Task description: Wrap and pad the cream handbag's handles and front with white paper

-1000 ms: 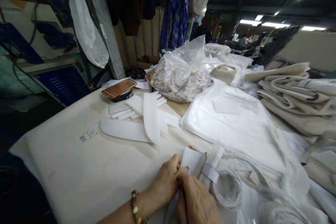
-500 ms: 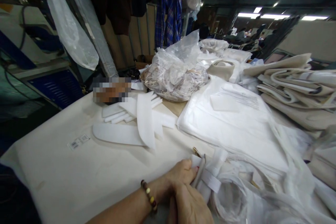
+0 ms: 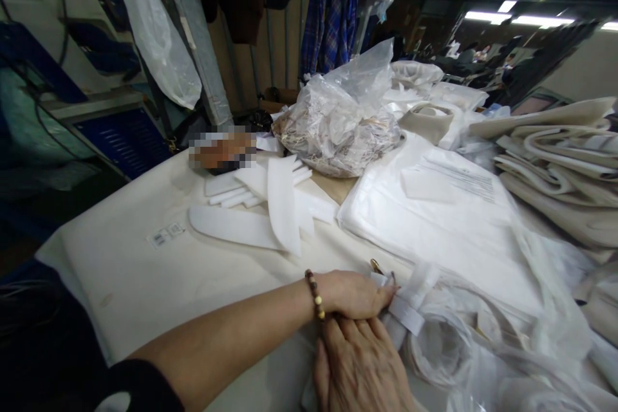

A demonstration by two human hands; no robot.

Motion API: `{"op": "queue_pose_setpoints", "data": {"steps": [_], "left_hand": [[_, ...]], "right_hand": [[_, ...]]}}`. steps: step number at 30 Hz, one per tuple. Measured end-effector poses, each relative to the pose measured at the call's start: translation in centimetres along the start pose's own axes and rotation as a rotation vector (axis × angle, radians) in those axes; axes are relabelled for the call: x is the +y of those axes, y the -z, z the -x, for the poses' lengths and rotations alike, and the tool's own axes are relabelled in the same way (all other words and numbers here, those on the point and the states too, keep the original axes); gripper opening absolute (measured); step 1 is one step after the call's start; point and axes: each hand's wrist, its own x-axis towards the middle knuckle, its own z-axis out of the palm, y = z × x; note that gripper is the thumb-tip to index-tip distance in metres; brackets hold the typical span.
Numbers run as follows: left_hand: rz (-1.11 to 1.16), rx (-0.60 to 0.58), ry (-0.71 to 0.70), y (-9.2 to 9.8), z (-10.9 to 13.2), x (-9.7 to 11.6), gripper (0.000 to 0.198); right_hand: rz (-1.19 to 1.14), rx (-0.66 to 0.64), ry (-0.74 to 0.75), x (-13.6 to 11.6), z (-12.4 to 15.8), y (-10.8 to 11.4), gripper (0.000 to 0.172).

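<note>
**Both hands pressed on a small white fabric piece at the table's near edge**

The small white fabric piece [image 3: 404, 309] lies at the fingertips of both hands, at the near side of the cloth-covered table [image 3: 145, 283]. The left hand [image 3: 355, 293], a beaded bracelet [image 3: 315, 296] on its wrist, reaches across with its fingers closed onto the near end of the piece. The right hand [image 3: 360, 367] lies flat just below the left, palm down and fingers spread, touching the left hand and pressing on the fabric beneath; whether it grips anything cannot be told. The two hands are together, one against the other.

Just past the left hand's fingertips a small brass-coloured metal tip [image 3: 376, 265] shows. To the right of the hands lies a tangle of white strips and rolled tape [image 3: 434, 347]. Beyond the hands rests a flat stack of white sheets in clear wrap [image 3: 434, 219]. Further out and to the left lie curved white cut pieces [image 3: 270, 212]. Behind these sits a clear plastic bag of scraps [image 3: 338, 129], and far to the right a pile of folded cream cloth [image 3: 560, 167].
</note>
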Motion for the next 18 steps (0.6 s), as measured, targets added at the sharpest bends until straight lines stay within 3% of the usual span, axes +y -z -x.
{"op": "queue_pose_setpoints", "data": {"steps": [3, 5, 8, 11, 13, 16, 18], "left_hand": [[-0.194, -0.009, -0.002, 1.1, 1.9, 0.4, 0.018], [-0.259, 0.004, -0.040, 2.1, 4.3, 0.1, 0.021], [-0.115, -0.010, -0.027, 2.7, 8.9, -1.0, 0.033], [0.205, -0.041, 0.098, 1.5, 12.5, -2.2, 0.039], [0.250, 0.006, 0.137, -0.1, 13.5, -2.9, 0.050], [0.196, 0.124, 0.153, -2.4, 13.0, -3.5, 0.072], [0.184, 0.175, 0.141, -3.2, 12.1, -3.8, 0.075]], "right_hand": [[-0.062, -0.038, -0.011, 0.6, 0.1, 0.2, 0.023], [-0.068, -0.040, -0.004, 1.0, 0.1, 0.4, 0.019], [-0.051, -0.048, -0.003, 1.2, 0.2, 0.4, 0.017], [-0.043, -0.021, -0.032, 1.1, 0.1, 0.5, 0.021], [-0.041, 0.034, -0.040, 1.0, -0.3, 0.8, 0.024], [-0.046, 0.103, -0.092, 1.0, -0.7, 1.4, 0.024], [-0.050, 0.098, -0.169, 1.0, -0.9, 1.5, 0.024]]}}
